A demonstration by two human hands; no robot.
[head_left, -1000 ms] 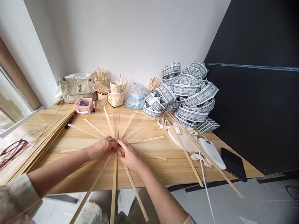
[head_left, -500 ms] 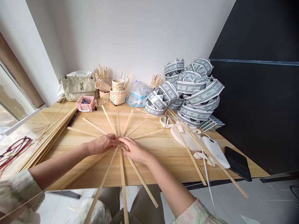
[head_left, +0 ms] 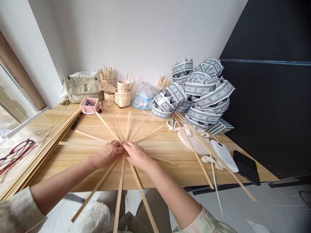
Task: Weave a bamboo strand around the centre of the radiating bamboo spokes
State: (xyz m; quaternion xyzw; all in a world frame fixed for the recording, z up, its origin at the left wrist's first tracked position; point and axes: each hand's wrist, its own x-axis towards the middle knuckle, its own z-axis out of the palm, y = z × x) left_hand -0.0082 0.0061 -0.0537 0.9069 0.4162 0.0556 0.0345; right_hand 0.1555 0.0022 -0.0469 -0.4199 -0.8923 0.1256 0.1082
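Observation:
A basket base (head_left: 124,154) of thin bamboo strips lies on the table in front of me, with flat bamboo spokes (head_left: 143,200) fanning out on all sides. Some spokes reach past the table's front edge over my lap. At the left rim of the woven centre, my left hand (head_left: 110,153) is closed, its fingertips pinching the weave. My right hand (head_left: 136,155) grips the opposite side, thumb underneath and fingers bent over the top. Both hands nearly touch and cover most of the centre, so the thin weaving strip between them is largely hidden.
Long bamboo strips (head_left: 53,139) lie bundled at left, near red glasses (head_left: 18,152). Behind stand a pink box (head_left: 89,106), a handbag (head_left: 82,88) and small woven baskets (head_left: 122,98). At right are patterned ribbon rolls (head_left: 201,94), a white power bank (head_left: 223,155) and a black phone (head_left: 246,166).
The basket base has turned counterclockwise: far spokes have swung left and near spokes right. Both hands stay at its centre, the right fingers now closer to the left hand.

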